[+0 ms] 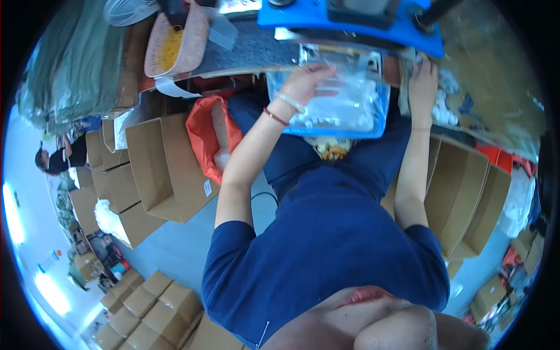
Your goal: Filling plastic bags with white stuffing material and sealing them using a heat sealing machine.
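Observation:
My left hand (310,86) hangs over the left part of a blue tray (382,119), its fingers stretched out and apart with nothing seen in them. White small parts (344,111) fill much of the tray, which sits over my lap at the table edge. At the tray's right, my right hand (424,73) has its fingers bent at the table edge, close under the blue machine (356,29). Something small and greyish shows at those fingertips, too small to name. Loose white pieces (444,108) lie just right of this hand.
A pink basket (198,44) with yellow bits stands on the table's left. Below it hangs an orange-red bag (201,137). Open cardboard boxes (189,175) stand left of my legs, with another box (455,186) on the right. Stacked cartons (157,315) and a distant person (58,157) are at left.

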`<action>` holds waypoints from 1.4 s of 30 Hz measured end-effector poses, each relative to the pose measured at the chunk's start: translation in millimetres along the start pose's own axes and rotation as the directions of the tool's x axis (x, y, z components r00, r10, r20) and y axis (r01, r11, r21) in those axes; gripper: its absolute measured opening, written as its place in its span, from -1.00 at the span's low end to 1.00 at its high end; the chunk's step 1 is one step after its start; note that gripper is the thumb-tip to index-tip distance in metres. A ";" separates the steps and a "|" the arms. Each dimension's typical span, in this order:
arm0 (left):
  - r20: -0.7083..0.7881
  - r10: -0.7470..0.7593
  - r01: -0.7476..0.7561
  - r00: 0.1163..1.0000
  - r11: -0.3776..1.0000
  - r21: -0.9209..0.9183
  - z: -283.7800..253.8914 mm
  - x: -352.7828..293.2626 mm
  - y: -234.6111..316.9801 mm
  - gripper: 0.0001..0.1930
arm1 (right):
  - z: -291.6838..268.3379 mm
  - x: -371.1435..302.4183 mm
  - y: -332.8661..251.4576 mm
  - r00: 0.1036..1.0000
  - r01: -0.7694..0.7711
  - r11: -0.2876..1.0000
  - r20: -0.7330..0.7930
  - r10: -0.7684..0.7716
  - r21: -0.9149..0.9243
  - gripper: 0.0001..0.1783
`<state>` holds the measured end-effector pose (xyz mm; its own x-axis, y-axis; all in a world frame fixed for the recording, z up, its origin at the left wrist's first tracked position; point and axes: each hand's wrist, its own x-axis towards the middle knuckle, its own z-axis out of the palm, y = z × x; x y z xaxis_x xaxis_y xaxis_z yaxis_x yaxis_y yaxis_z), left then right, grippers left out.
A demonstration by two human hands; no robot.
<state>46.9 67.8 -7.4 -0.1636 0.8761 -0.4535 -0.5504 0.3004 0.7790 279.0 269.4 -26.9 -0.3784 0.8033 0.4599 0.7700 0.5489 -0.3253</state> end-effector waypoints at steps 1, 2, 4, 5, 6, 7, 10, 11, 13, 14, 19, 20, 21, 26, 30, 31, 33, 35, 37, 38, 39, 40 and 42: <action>-0.034 0.017 -0.014 0.999 0.996 0.086 0.6 -9.4 6.1 -0.59 | -0.8 -3.9 3.5 1.000 0.007 1.000 -0.004 -0.007 -0.005 -0.61; -0.108 0.102 -0.076 0.989 0.971 0.227 -12.2 -10.4 9.2 -0.59 | -2.7 -5.6 8.3 1.000 0.020 1.000 -0.012 -0.020 -0.010 -0.60; -0.190 0.595 -0.298 0.781 0.623 0.724 -52.2 -4.0 27.3 -0.61 | -10.5 -9.1 15.2 0.999 0.020 0.999 -0.030 -0.021 -0.034 -0.60; -0.099 0.923 -0.383 0.373 0.251 0.889 -72.9 5.0 45.4 -0.64 | -14.3 -7.6 7.2 0.998 0.045 0.999 -0.044 -0.046 -0.018 -0.60; 0.168 0.984 -0.075 0.057 -0.164 0.984 -87.4 4.6 76.3 -0.67 | -19.9 -9.3 0.6 0.998 0.063 0.997 -0.002 -0.063 -0.052 -0.59; 0.254 0.966 0.169 -0.049 -0.243 0.955 -98.4 4.4 104.4 -0.73 | -23.3 -9.5 -5.1 0.996 0.084 0.993 0.044 -0.081 -0.086 -0.58; -0.142 0.941 0.414 0.307 0.002 0.910 -139.3 18.3 125.2 -0.80 | -17.5 -6.0 -5.0 0.991 0.107 0.993 0.079 -0.104 -0.044 -0.59; -0.212 0.891 0.427 0.400 0.024 0.904 -141.6 22.5 125.1 -0.84 | -13.6 -7.4 -0.8 0.991 0.073 0.997 0.112 -0.069 -0.024 -0.59; -0.152 0.827 0.414 0.541 -0.104 0.904 -139.7 20.4 118.4 -0.89 | -7.3 -4.6 7.1 0.981 0.092 0.995 0.174 -0.086 -0.031 -0.63; 0.130 0.811 0.256 0.570 -0.326 0.910 -128.1 15.7 112.6 -0.85 | -9.9 -8.9 7.0 0.996 0.053 0.999 0.068 -0.053 0.008 -0.65; 0.463 0.573 -0.064 0.676 -0.580 0.812 -159.5 -12.6 49.2 -0.72 | -10.6 -1.1 6.8 0.974 0.227 0.974 0.009 -0.228 0.009 -0.75; 0.380 0.614 -0.090 0.692 -0.449 0.889 -164.3 -17.8 46.1 -0.64 | -15.7 1.9 1.2 0.976 0.213 0.977 0.060 -0.211 -0.020 -0.76; 0.371 0.605 -0.093 0.704 -0.440 0.893 -165.1 -20.1 39.9 -0.64 | -17.0 3.5 0.1 0.975 0.208 0.978 0.079 -0.206 -0.020 -0.76; 0.358 0.673 -0.033 0.647 -0.444 0.896 -155.3 -30.0 38.6 -0.72 | -17.5 -1.3 -2.1 0.980 0.179 0.981 0.069 -0.184 0.072 -0.77; 0.324 0.798 0.023 0.508 -0.388 0.921 -151.2 -28.0 58.5 -0.78 | -18.5 -5.7 1.4 0.979 0.189 0.981 0.065 -0.192 0.049 -0.78; 0.338 0.853 0.014 0.396 -0.374 0.927 -150.7 -28.4 64.2 -0.76 | -18.5 -5.8 1.2 0.979 0.191 0.981 0.067 -0.193 0.034 -0.77; 0.397 0.897 0.036 0.196 -0.411 0.911 -144.0 -25.1 91.1 -0.74 | -20.4 -6.1 0.3 0.978 0.199 0.979 0.058 -0.201 0.031 -0.78; 0.443 0.894 0.077 0.064 -0.447 0.891 -139.4 -13.1 122.3 -0.75 | -20.2 -6.0 -0.2 0.981 0.182 0.983 0.070 -0.184 0.025 -0.78; 0.370 0.912 0.043 0.178 -0.382 0.923 -134.7 6.5 148.2 -0.68 | -19.4 -5.7 -1.5 0.983 0.165 0.986 0.074 -0.166 0.026 -0.78; 0.292 0.908 0.023 0.302 -0.312 0.950 -136.2 17.1 157.9 -0.60 | -19.0 -4.3 -4.2 0.985 0.145 0.989 0.088 -0.147 0.035 -0.78; 0.391 0.893 0.029 0.224 -0.408 0.913 -140.0 32.2 165.9 -0.62 | -17.3 -3.7 -6.7 0.983 0.161 0.986 0.080 -0.163 0.036 -0.78; 0.486 0.862 0.039 0.143 -0.495 0.868 -146.3 54.7 171.6 -0.64 | -16.4 -2.5 -7.8 0.982 0.167 0.985 0.078 -0.170 0.045 -0.78; 0.358 0.854 0.088 0.379 -0.418 0.904 -146.6 97.4 173.7 -0.66 | -17.4 -1.5 -10.2 0.982 0.161 0.986 0.089 -0.165 0.048 -0.77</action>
<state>-184.7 150.1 20.3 -0.2390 0.7231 0.6481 0.9558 0.2928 0.0259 280.6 258.6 -10.0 -0.5442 0.7193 0.4318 0.6736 0.6814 -0.2861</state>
